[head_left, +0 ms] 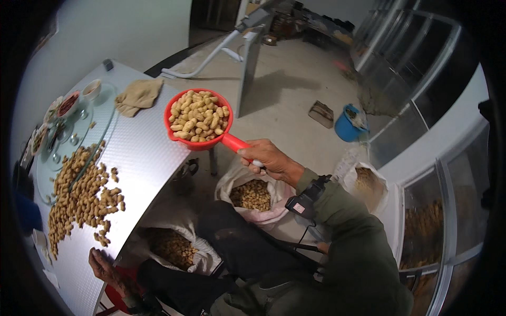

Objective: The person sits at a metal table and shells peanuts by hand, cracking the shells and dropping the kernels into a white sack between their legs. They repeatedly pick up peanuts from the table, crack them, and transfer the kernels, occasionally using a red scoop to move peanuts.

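Observation:
My right hand (271,159) is wrapped round the handle of a red plastic ladle (235,142). Its round bowl, heaped with unshelled peanuts (197,116), is held level just off the table's right edge. At the lower left, my left hand (108,271) rests by the near edge of the metal table (139,174), holding nothing, with its fingers loosely extended. Beyond it, a spread of loose peanuts (84,197) covers part of the tabletop and reaches onto a glass turntable (105,108).
Open white sacks of peanuts stand on the floor, one (176,247) by my legs and another (253,195) below the ladle. A third sack (369,181) is farther right. A tan cloth (138,97) and small bowls (68,104) lie on the table. A blue bucket (348,126) stands beyond.

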### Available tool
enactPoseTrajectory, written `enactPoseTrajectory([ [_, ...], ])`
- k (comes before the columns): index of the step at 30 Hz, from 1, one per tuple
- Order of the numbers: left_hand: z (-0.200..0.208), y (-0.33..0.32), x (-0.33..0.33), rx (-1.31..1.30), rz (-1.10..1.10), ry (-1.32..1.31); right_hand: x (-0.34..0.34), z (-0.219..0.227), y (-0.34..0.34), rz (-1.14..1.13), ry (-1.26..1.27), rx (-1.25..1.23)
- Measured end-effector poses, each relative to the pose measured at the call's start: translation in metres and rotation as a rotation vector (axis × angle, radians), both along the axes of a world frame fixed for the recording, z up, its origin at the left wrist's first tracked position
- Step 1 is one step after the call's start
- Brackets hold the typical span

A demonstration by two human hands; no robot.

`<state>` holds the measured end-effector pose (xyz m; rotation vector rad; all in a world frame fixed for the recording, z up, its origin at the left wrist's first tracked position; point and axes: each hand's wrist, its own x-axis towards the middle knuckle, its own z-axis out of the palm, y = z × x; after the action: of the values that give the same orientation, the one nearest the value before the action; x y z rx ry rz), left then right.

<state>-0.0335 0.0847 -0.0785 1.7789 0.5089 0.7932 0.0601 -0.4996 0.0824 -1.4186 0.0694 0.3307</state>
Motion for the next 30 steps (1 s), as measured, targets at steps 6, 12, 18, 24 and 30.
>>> enactPoseTrajectory([
  [6,-0.038,0.053,0.021,0.057,0.010,-0.024,-0.076,-0.014,-0.099,-0.281,-0.012,-0.034],
  [12,-0.043,0.070,0.023,0.083,-0.059,0.023,-0.171,-0.010,-0.185,-0.473,-0.007,-0.033],
  [18,-0.038,0.064,0.028,0.046,-0.047,-0.010,-0.274,0.000,-0.243,-0.621,-0.006,-0.124],
  [24,-0.037,0.058,0.027,0.027,-0.054,-0.021,-0.370,-0.010,-0.277,-0.661,0.076,-0.292],
  [30,-0.040,0.073,0.029,0.046,-0.113,0.037,-0.448,-0.030,-0.289,-0.935,0.191,-0.181],
])
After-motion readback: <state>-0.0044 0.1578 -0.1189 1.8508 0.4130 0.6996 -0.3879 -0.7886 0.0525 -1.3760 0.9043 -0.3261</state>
